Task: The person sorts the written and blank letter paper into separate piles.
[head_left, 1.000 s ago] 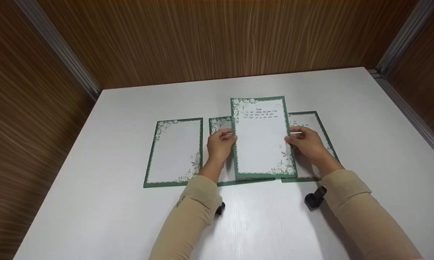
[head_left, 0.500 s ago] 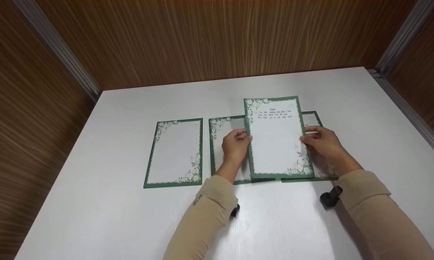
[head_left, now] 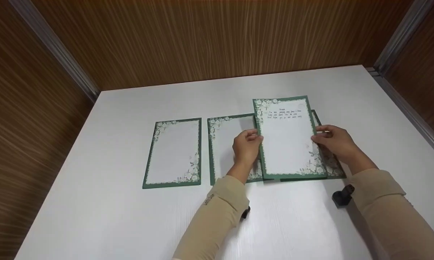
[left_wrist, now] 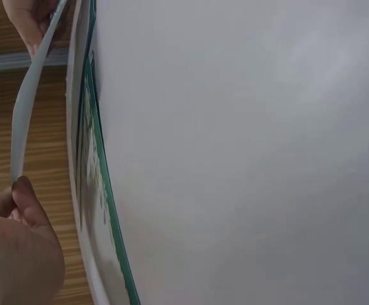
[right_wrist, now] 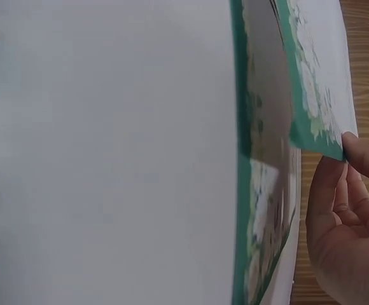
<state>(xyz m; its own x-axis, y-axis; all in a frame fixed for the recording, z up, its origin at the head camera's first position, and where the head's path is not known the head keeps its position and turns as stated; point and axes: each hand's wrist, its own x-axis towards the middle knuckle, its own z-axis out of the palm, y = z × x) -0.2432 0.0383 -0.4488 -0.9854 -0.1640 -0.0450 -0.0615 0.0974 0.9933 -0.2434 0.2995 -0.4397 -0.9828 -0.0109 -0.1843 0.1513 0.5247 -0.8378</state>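
Observation:
Both hands hold up a sheet of stationery paper with a green floral border and a few lines of text near its top. My left hand pinches its left edge, and my right hand pinches the right edge between thumb and fingers. In the left wrist view the held paper shows edge-on, raised off the table. The right wrist view has the thumb of my right hand on the sheet's border. Beneath it lies a similar sheet, mostly covered from above. The middle sheet is partly hidden behind my left hand.
At the left lies another bordered sheet whose middle bears no text. All rest on a white table. Wood-grain panels rise behind it and at both sides. Black wrist devices show by the sleeves.
Both hands have carried the held sheet to the right, from over the middle sheet to over the right-hand one. More of the middle sheet is now uncovered.

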